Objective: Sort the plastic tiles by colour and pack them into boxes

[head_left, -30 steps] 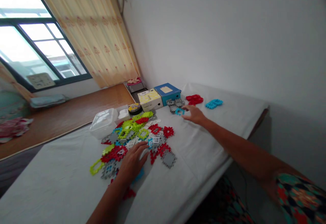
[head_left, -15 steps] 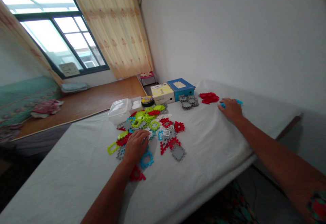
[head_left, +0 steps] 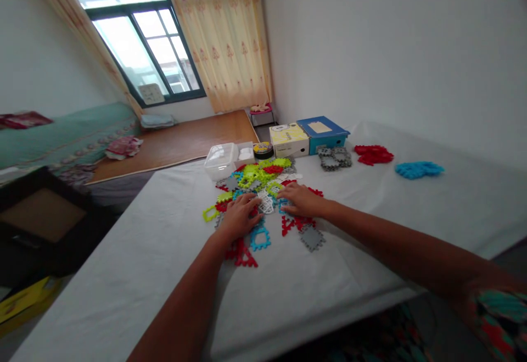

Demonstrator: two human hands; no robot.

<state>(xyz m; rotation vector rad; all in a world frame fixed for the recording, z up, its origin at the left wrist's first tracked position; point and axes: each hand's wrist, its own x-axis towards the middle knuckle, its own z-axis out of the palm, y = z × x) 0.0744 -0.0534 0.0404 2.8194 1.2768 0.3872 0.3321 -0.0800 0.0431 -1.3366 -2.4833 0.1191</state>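
A mixed heap of flat toothed plastic building pieces, with lime-green pieces at the back, lies on the cloth-covered table. My left hand rests on its near left part, fingers stretched over red and blue pieces. My right hand reaches into its right side with fingers apart, touching the pieces around a blue one; I see nothing lifted. White lattice pieces lie between the hands. Closer to me are a blue square frame, a grey square and red pieces.
Separate piles of grey, red and blue pieces stretch along the wall side. Behind the heap stand a clear plastic box, a round black-and-yellow tin, a yellow box and a blue box.
My right hand has left the blue pile at the far right and come back to the heap. My left hand stays over the heap. The camera view has turned right.
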